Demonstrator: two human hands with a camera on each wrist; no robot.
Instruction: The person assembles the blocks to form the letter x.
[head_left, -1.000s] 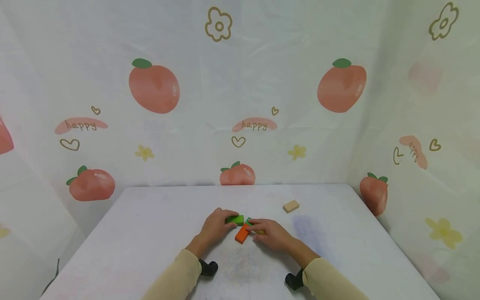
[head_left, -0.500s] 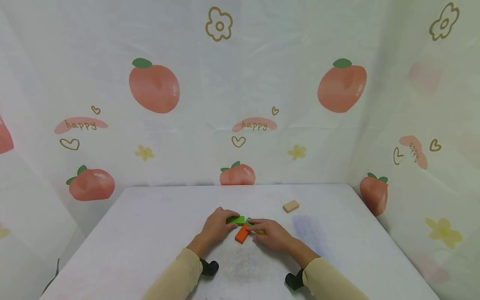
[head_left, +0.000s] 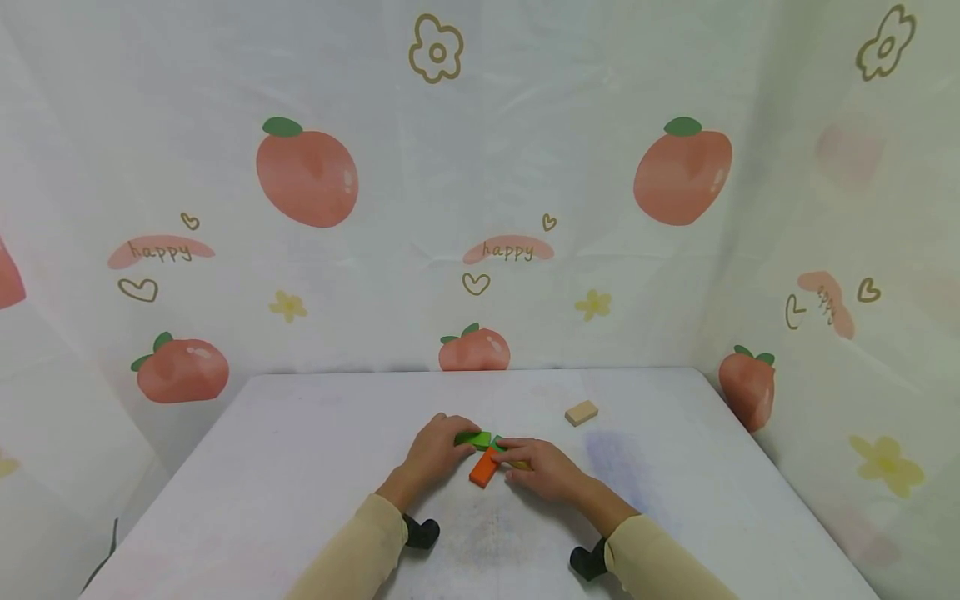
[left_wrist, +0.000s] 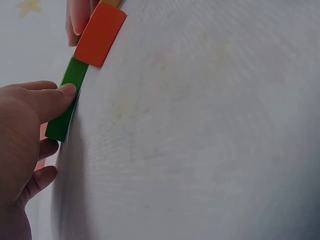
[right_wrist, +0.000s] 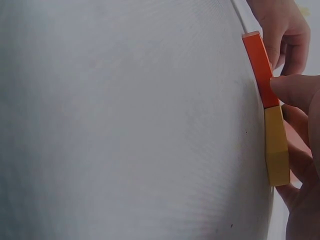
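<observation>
My left hand (head_left: 435, 452) pinches a light green rectangular block (head_left: 478, 440), thumb on its near side and fingers on the far side. Its right end sits close to a darker green block (head_left: 498, 442), mostly hidden behind my right fingers. An orange block (head_left: 483, 469) lies slanted in front of these. My right hand (head_left: 546, 469) reaches over the group from the right, its thumb at the orange block's side and its other fingers bent behind. In the right wrist view a yellow block (right_wrist: 277, 147) meets the orange block's end, under the right hand.
A plain wooden block (head_left: 582, 413) lies apart on the white table (head_left: 315, 483), farther back and to the right. Black wrist mounts (head_left: 422, 533) hang under both sleeves near the tabletop. A fruit-print cloth (head_left: 375, 292) rises behind the table.
My left hand has slid slightly right with the light green block, narrowing the space to the darker green block. The right hand and the other blocks look unmoved.
</observation>
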